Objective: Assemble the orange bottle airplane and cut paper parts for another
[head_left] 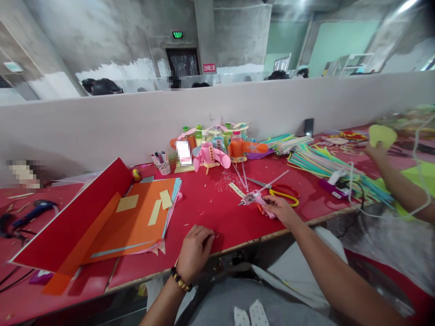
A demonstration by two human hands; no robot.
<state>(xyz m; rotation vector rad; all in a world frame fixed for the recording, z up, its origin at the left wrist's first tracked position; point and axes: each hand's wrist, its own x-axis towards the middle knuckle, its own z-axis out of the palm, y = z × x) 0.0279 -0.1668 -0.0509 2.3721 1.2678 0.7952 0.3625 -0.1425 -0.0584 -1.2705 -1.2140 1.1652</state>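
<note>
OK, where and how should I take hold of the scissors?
Take the scissors by the yellow-and-red handles, probably from the right: the handles extend rightward, while the blades point left. The right grip, holding the glue gun, crowds their near left side.

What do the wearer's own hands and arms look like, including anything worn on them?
The left hand is ungloved, with a bracelet of round black and gold-toned beads at the wrist. The right hand is ungloved too, with no bracelet visible. No sleeves show on either side.
</note>
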